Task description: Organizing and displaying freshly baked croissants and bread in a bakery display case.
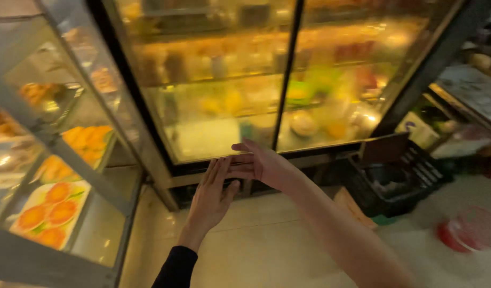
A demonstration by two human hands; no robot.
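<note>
- Now your left hand and right hand both reach flat, grips released, holding nothing.
- Their fingertips meet at the bottom frame of the glass display fridge, directly ahead.

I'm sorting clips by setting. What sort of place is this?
Most likely a small food shop or snack bar. Both hands, left hand and right hand, reach toward a fogged glass-door fridge stocked with food and drinks, beside a glass display case holding trays of orange pastries.
</note>
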